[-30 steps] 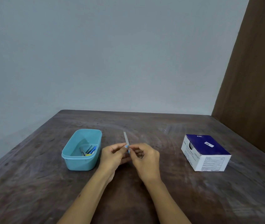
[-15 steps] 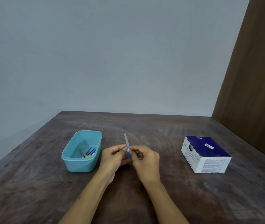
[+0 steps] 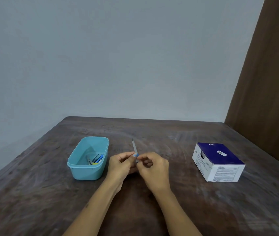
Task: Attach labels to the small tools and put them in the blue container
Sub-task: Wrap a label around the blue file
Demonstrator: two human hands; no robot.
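Observation:
A thin grey metal tool (image 3: 133, 146) stands nearly upright above the middle of the table, tip pointing away from me. My left hand (image 3: 121, 165) pinches its lower end between thumb and fingers. My right hand (image 3: 153, 169) pinches a small blue label (image 3: 136, 155) against the same spot on the tool. The blue container (image 3: 77, 165) sits just left of my left hand. Inside it lie several small tools with blue and yellow labels (image 3: 97, 160).
A white box with a dark blue top (image 3: 218, 161) sits to the right on the brown wooden table (image 3: 33, 193). A grey wall stands behind the table and a brown panel (image 3: 271, 82) rises along its right side.
Both hands have stayed together at the tool's lower end, with only small finger movements round the blue label. The tool has kept its upright pose.

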